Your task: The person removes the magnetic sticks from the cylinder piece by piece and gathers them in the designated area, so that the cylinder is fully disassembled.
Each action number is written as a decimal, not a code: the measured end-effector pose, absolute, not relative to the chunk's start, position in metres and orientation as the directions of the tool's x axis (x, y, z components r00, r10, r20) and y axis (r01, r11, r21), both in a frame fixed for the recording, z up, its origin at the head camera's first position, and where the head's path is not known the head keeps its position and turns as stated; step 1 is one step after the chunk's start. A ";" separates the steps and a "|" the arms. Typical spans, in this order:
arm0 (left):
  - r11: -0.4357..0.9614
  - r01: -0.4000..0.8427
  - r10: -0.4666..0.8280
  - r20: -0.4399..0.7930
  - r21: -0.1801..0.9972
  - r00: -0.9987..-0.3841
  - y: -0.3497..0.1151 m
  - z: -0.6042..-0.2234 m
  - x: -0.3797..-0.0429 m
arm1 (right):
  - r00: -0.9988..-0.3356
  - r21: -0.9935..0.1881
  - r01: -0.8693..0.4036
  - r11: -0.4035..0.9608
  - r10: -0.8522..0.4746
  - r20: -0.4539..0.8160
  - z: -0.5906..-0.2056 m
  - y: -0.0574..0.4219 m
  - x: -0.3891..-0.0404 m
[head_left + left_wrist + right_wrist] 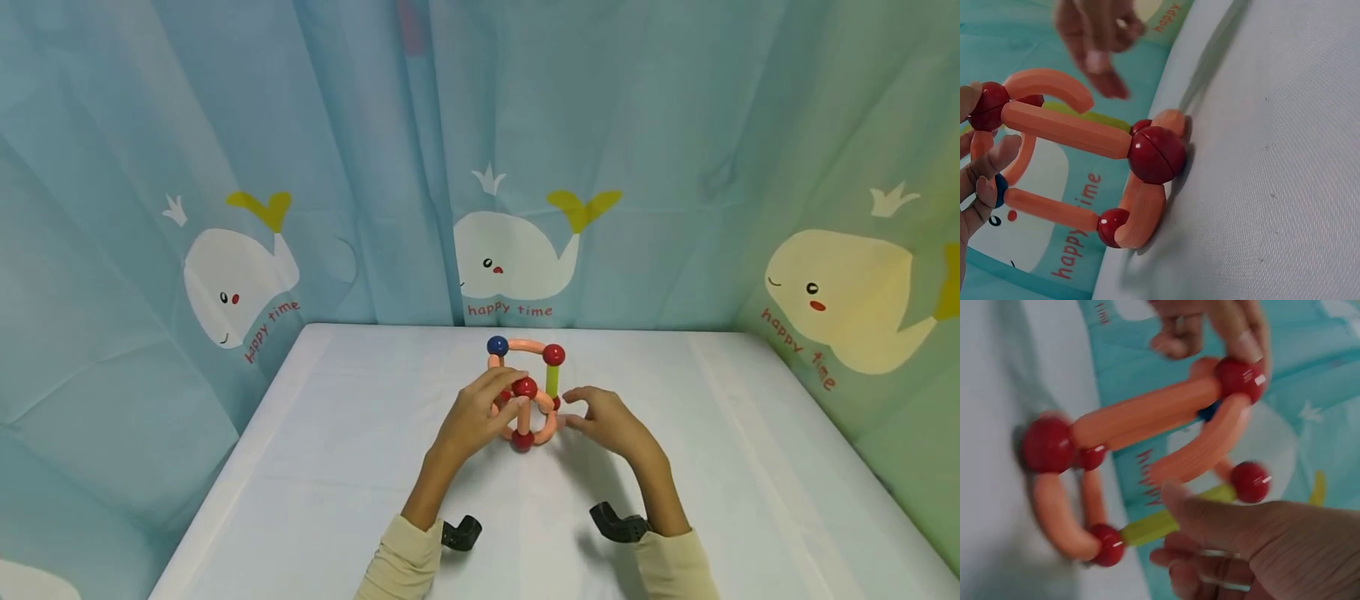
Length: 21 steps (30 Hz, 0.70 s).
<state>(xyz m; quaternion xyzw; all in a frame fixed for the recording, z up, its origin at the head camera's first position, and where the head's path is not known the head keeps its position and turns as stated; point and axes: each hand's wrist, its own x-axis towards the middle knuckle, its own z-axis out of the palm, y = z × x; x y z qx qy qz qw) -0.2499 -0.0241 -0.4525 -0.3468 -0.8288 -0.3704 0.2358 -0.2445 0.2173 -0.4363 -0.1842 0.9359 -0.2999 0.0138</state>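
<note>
A toy frame of salmon rods and red balls stands upright on the table. My left hand (472, 412) pinches the red ball (525, 387) at its near top corner. From that ball a curved salmon rod (1200, 447) reaches out, and its other end is free. My right hand (609, 423) is at the frame's right side, fingers bent loosely, holding nothing. In the right wrist view its thumb comes close to the curved rod's free end; contact cannot be told. A yellow-green rod (552, 382) forms the far right upright, and a blue ball (497, 345) tops the far left corner.
The white table (322, 517) carries the frame, near its far edge. Behind hangs a blue curtain (637, 108) with whale prints. A black wrist mount (461, 533) sits at the left wrist, another black mount (618, 525) at the right.
</note>
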 end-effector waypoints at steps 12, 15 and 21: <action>0.461 0.757 0.412 0.644 0.463 -0.645 -0.023 -0.454 -0.251 | -0.850 -0.658 -0.524 0.541 -0.384 0.361 -0.432 0.197 -0.243; 0.463 0.761 0.411 0.651 0.454 -0.638 -0.023 -0.454 -0.251 | -0.855 -0.684 -0.515 0.517 -0.368 0.365 -0.434 0.195 -0.243; 0.461 0.768 0.403 0.666 0.445 -0.628 -0.024 -0.454 -0.249 | -0.851 -0.707 -0.516 0.484 -0.383 0.360 -0.435 0.196 -0.241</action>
